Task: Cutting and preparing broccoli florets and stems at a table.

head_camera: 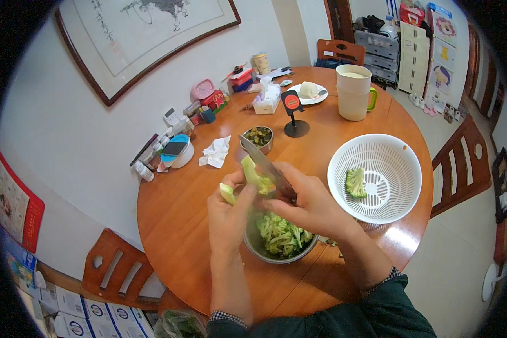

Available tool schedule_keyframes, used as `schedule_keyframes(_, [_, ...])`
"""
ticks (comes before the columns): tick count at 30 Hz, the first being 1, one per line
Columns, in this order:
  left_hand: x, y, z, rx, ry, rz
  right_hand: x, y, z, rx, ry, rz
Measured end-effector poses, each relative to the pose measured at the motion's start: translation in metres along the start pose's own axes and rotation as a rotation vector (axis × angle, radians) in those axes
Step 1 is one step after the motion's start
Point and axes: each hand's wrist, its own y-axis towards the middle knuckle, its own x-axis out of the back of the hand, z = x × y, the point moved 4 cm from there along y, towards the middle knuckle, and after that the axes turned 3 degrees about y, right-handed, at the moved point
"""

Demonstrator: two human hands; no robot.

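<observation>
My left hand [232, 211] holds a piece of broccoli stalk with a floret [251, 171] up over a metal bowl, and a second pale green stalk piece [227, 193] shows between its fingers. A knife [268, 167] is gripped in my right hand [306, 203], its blade pointing up and left beside the stalk. Below both hands, the metal bowl [250, 244] holds many cut broccoli pieces [283, 236]. To the right, one broccoli floret [356, 183] lies in a white plastic colander [399, 207]. The knife's handle is mostly hidden by my right hand.
Behind my hands are a small metal bowl [271, 145] of dark green food, a crumpled tissue [215, 152], a black phone stand [296, 126], and a large plastic pitcher [354, 95]. Jars and a lidded tub [183, 156] line the table's left edge. Wooden chairs stand around the table.
</observation>
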Motion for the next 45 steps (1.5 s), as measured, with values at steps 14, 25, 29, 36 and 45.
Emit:
schedule_keyframes(14, [0.001, 0.003, 0.005, 0.084, -0.124, 0.041, -0.001, -0.001, 0.000, -0.070, 0.331, 0.042])
schedule_keyframes(25, [0.011, 0.005, 0.003, 0.052, -0.240, 0.068, -0.015, -0.005, 0.015, 0.202, -0.557, -0.045])
schedule_keyframes(29, [0.013, 0.003, 0.001, 0.043, -0.236, 0.063, -0.015, -0.004, 0.014, 0.239, -0.621, -0.056])
schedule_keyframes(36, [0.014, 0.002, 0.004, -0.013, -0.227, 0.052, -0.022, -0.003, 0.006, 0.190, -0.765, 0.010])
schedule_keyframes(45, [0.008, 0.001, 0.003, 0.011, -0.145, 0.016, -0.025, -0.003, -0.004, 0.122, -0.817, 0.035])
